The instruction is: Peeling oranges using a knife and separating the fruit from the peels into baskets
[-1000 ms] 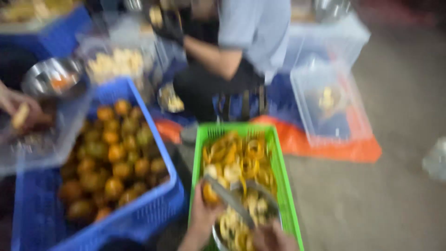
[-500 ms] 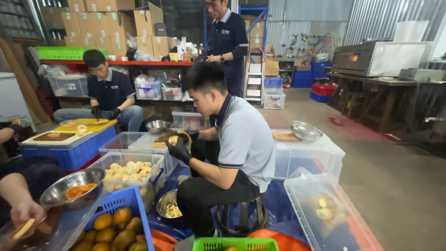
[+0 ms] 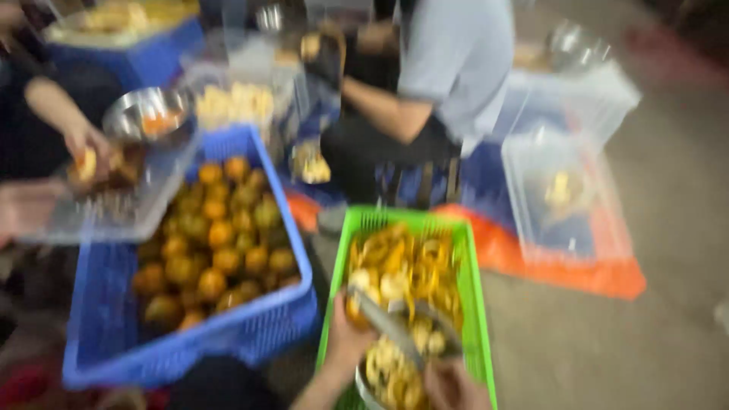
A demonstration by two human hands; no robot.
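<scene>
Frame blurry. Left hand (image 3: 345, 342) grips an orange fruit (image 3: 354, 307) over the green crate (image 3: 478, 319) of peels (image 3: 402, 262). Right hand (image 3: 452, 383) at bottom edge, closed around a grey blade (image 3: 391, 326) touching the fruit. Blue crate (image 3: 99, 334) of fruit sits just left.

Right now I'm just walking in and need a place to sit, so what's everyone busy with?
The camera wearer's left hand and right hand work a metal tool over a green crate of yellow peels. Beside it stands a blue crate of orange fruit. A seated person opposite handles fruit with dark gloves. Another person's hand at left holds a piece. The picture is blurred.
</scene>
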